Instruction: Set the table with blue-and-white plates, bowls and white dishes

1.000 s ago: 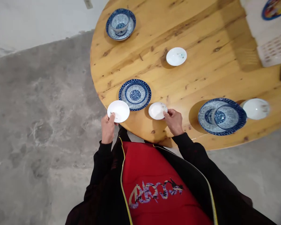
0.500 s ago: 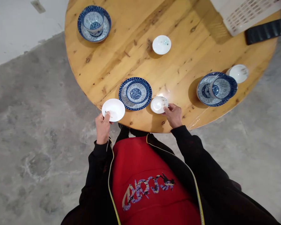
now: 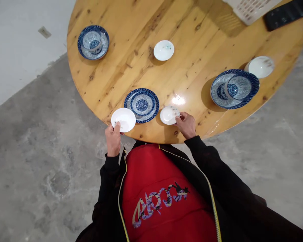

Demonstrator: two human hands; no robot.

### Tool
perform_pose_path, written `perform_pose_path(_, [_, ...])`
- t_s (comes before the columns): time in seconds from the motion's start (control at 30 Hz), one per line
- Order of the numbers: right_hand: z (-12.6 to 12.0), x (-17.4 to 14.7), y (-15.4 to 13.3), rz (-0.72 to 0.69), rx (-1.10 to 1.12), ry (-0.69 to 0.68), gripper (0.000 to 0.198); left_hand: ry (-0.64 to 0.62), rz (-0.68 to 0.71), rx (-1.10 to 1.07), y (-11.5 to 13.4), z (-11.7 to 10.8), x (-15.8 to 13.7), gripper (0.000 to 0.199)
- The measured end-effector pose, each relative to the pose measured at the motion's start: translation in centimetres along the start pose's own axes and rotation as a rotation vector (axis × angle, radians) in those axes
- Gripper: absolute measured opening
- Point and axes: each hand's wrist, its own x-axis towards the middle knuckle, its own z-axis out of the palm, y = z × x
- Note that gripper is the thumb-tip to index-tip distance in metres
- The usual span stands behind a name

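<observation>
1. The left hand (image 3: 113, 139) pinches the near rim of a white saucer (image 3: 123, 119), thumb on top, at the edge of the round wooden table (image 3: 192, 27); the saucer now lies over the tabletop, where a second ago it hung partly past the edge.
2. The right hand (image 3: 186, 125) grips a small white dish (image 3: 169, 115) by its right rim, fingertips closed on it, the dish resting on the table as it did before.
3. Between the two hands sits a blue patterned plate (image 3: 141, 105), just beside both white pieces and unmoved.
4. Farther off stand a blue bowl on a plate (image 3: 234, 88) at right with a white bowl (image 3: 261, 66) beside it, another white dish (image 3: 164, 50) mid-table, and a blue cup set (image 3: 93, 42) at far left.
5. The view has swung left since the earlier frames.
</observation>
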Motion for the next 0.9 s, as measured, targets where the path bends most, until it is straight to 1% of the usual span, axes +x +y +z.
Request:
perform_pose_path(0.1, [-0.2,0.1,-0.2,-0.020,-0.110,0.013,0.028,-0.017,0.002,0.021,0.4,1.5,0.4,0.038])
perform_pose_path(0.2, [-0.5,0.1,-0.4,-0.058,-0.179,-0.006,0.031,-0.045,-0.003,0.027,1.0,3.1,0.6,0.039])
perform_pose_path(0.3, [-0.9,-0.2,-0.2,-0.098,-0.195,-0.038,0.032,-0.062,-0.025,0.000,1.8,4.3,0.9,0.041])
perform_pose_path(0.37, [-1.4,-0.2,0.1,-0.114,-0.175,-0.023,0.038,-0.049,-0.031,-0.024,2.4,4.8,1.3,0.042])
perform_pose_path(0.43, [-2.0,0.2,0.1,-0.134,-0.131,0.021,0.047,-0.025,-0.016,-0.043,2.9,5.0,2.1,0.043])
perform_pose_path(0.5, [-2.6,1.1,-0.3,-0.155,-0.086,0.060,0.051,-0.009,0.004,-0.045,3.3,4.8,3.1,0.044])
perform_pose_path(0.6, [-3.2,2.5,-1.5,-0.167,-0.113,0.045,0.043,0.010,0.015,-0.006,3.7,4.1,4.8,0.046])
perform_pose_path(0.7, [-3.3,3.2,-2.2,-0.186,-0.203,-0.060,0.029,0.018,0.042,0.030,3.7,3.6,6.7,0.048])
perform_pose_path(0.8, [-2.8,2.6,-1.8,-0.169,-0.214,-0.128,0.023,-0.024,0.060,0.040,3.5,3.6,9.0,0.047])
perform_pose_path(0.9, [-2.0,1.1,-1.3,-0.093,-0.212,-0.092,0.026,-0.092,0.030,0.050,3.2,3.7,11.3,0.047])
